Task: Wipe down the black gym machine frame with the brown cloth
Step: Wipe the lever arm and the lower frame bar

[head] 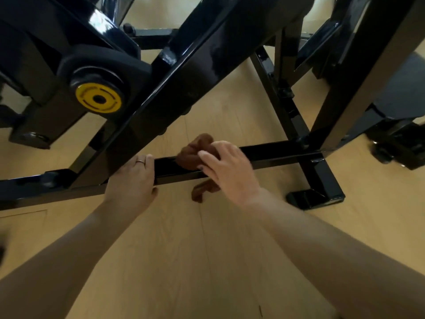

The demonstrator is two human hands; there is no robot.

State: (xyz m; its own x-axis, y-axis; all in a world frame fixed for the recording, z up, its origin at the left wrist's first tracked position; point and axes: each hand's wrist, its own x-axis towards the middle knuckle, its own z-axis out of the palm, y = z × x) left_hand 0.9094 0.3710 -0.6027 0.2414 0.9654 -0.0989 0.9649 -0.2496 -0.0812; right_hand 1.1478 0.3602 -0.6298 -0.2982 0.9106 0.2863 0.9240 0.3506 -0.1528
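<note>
Low on the machine, on its floor-level crossbar (pixel 276 153), the brown cloth (pixel 192 155) lies bunched over the top face, with one tail hanging below the bar toward the wooden floor (pixel 207 249). The right hand (pixel 226 171) presses down on the cloth, fingers curled over it, so it is closed on the cloth rather than empty. The left hand (pixel 133 178) grips the same bar just beside it, fingers wrapped over the top edge next to the joint with the big diagonal beam (pixel 184 72); a ring (pixel 140 161) shows on one finger. The two hands sit close together but not touching.

The bar's long axis runs left to right across the view, rising slightly to the right, and most of its unwiped-looking length stretches rightward from the cloth to the upright post (pixel 345 100) and foot (pixel 315 199). The right hand is the nearer one to that stretch, so a wipe would likely slide right along the bar while the left hand braces.
</note>
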